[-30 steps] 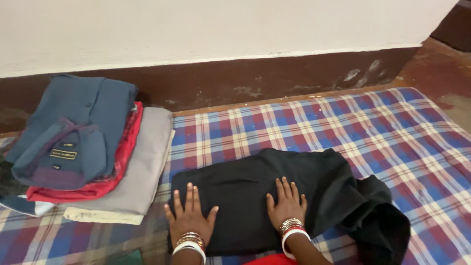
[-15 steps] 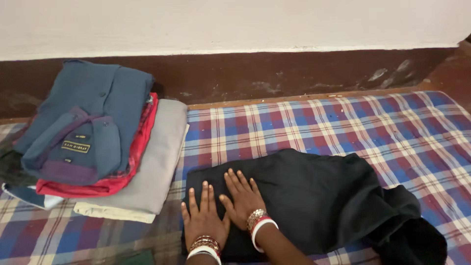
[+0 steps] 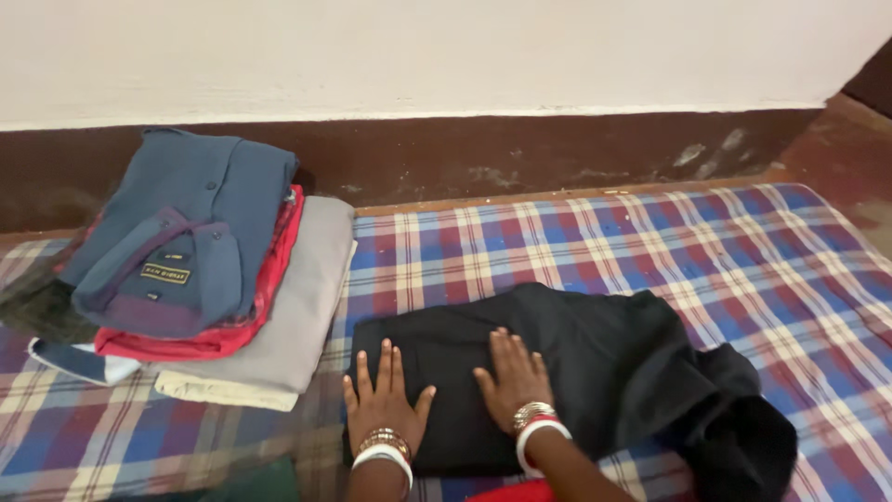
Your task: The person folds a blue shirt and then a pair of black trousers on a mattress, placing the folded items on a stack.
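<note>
Black garment (image 3: 595, 363) laid flat on checked blue-red-white cloth (image 3: 650, 242), partly folded — left portion smoothed into neat rectangle, right end bunched and crumpled toward lower right. Fabric plain, dark, matte, no pattern seen. Left hand (image 3: 383, 402) pressed palm-down at garment's left edge, fingers spread, nothing gripped. Right hand (image 3: 513, 376) laid flat on garment just beside it — fingers likewise extended. Bangles worn on both wrists. Stack of folded clothes (image 3: 214, 270) placed to left, blue shirt on top.
</note>
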